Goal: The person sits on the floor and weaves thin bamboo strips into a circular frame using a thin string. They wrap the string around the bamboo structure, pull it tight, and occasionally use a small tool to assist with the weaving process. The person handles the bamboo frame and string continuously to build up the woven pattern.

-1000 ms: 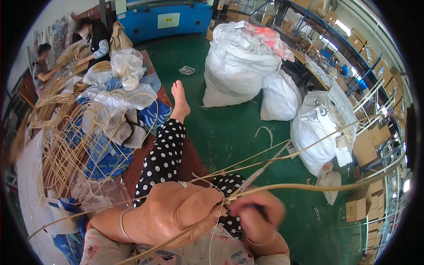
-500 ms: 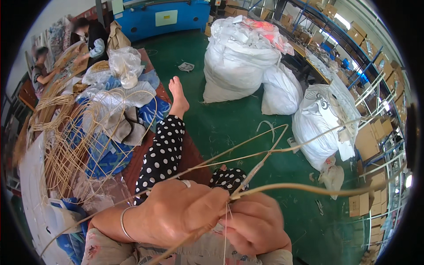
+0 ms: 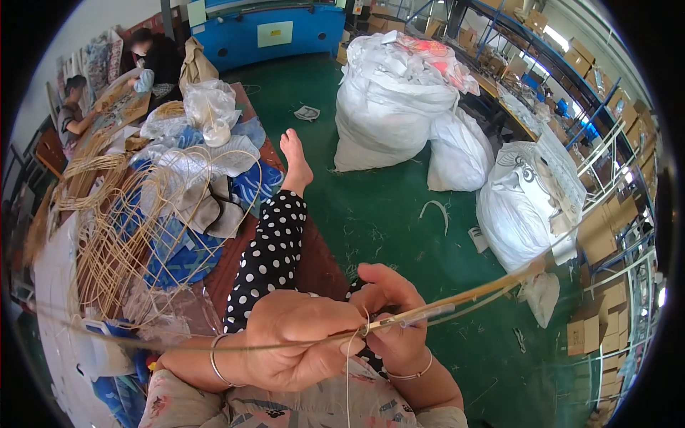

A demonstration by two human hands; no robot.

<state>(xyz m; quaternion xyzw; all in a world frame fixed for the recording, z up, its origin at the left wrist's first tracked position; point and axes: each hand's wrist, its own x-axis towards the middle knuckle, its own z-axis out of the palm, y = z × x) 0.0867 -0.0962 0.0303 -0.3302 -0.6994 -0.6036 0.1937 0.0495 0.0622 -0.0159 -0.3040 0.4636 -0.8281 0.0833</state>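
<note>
Long, thin rattan strips [image 3: 471, 294] run across in front of me, bowing from lower left up to the right. My left hand [image 3: 300, 335] is closed round the strips near their middle, its thumb and fingertips pressed on the joint. Close beside it, my right hand [image 3: 399, 339] pinches the strips with its thumb, while a forefinger is raised and bent. A pale thread [image 3: 347, 389] is looped round the strips between my hands and hangs down. Just right of my right fingers, a short clear sleeve-like piece [image 3: 428, 314] lies along the strips.
Many bent rattan hoops [image 3: 118, 242] pile up at left with blue cloth [image 3: 185, 257]. Large white sacks [image 3: 392, 107] stand on the green floor [image 3: 399, 235]. Two people [image 3: 153, 68] sit at a table far left. Shelves with cardboard boxes [image 3: 592, 332] line the right side.
The strips have swung from a splayed spread into one flatter bundle pointing right. My right hand has come up from below, its forefinger lifting away. My left hand keeps its hold.
</note>
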